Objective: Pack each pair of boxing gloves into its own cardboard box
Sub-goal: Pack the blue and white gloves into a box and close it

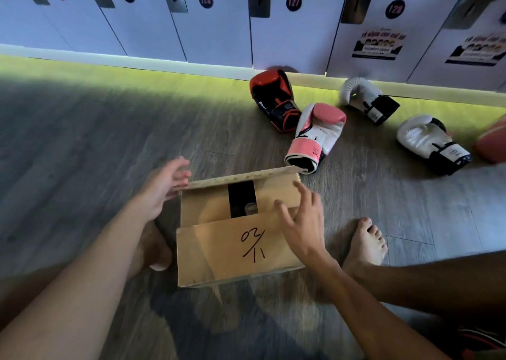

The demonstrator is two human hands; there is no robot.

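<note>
**Box 02/11 being closed between the feet**

The cardboard box [235, 250], marked "02/11" on its near flap [246, 239], stands on the wooden floor [82, 140], between the person's bare feet [365, 242], which probably keep it from sliding. Both hands are at its top. The left hand [164, 187] reaches the left end of the far flap [241, 177], its fingers [180, 165] loosely spread and gripping nothing, placed to fold that flap down. The right hand [304, 220] is over the right side flap, fingers [284, 212] splayed wide, apparently to press it flat; I cannot tell whether they touch it. A dark gap [242, 198] between the side flaps shows something black inside, too shadowed to name.

Well beyond the box, near the numbered lockers [293, 25], lie a red-and-black glove [271, 99], a pink-and-white glove [315, 138] just beside it, and two white gloves [432, 143], all unpacked. A pink shape [492, 140] at the right edge may be another glove.
</note>
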